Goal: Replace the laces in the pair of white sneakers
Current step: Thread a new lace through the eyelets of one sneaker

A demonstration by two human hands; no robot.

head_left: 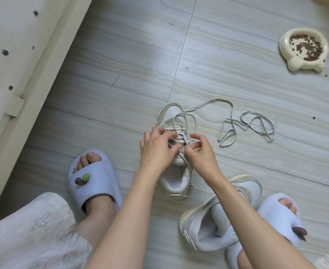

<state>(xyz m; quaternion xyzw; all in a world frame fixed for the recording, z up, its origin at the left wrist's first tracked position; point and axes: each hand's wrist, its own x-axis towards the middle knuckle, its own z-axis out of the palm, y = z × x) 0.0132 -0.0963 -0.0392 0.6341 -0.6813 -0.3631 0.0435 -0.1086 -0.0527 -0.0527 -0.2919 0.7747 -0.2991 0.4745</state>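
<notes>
- Floor (237,90): grey plank tiles, serves as work surface; person crouched over it, so all items lie within arm's reach.
- Bed edge (14,74): far left, well apart from the work, not involved.
- Slippers: one on left foot (93,183), one on right foot (280,220), flanking the work area.
- 2nd sneaker (216,216): tipped on its side against the right slipper, opening twd camera. Parked close, prob. waiting its turn; lacing state hidden by right forearm.
- Sneaker (176,171): upright, centre of frame, toe away from person, heel nearest. That orientation puts eyelets straight under both hands.
- Bowl (303,49): top right, holds brown kibble, well apart, irrelevant to task.
- Loose lace (247,127): grey, tangled on floor just right of sneaker; one end appears to run back twd the toe. Old or new lace: cannot tell.
- Left hand (158,146): fingers curled over the eyelet rows, touching the crossings; seems to steady them. Firm pinch not confirmed.
- Right hand (200,150): thumb and fingers pinching a lace strand at the eyelets, prob. working it through.
</notes>
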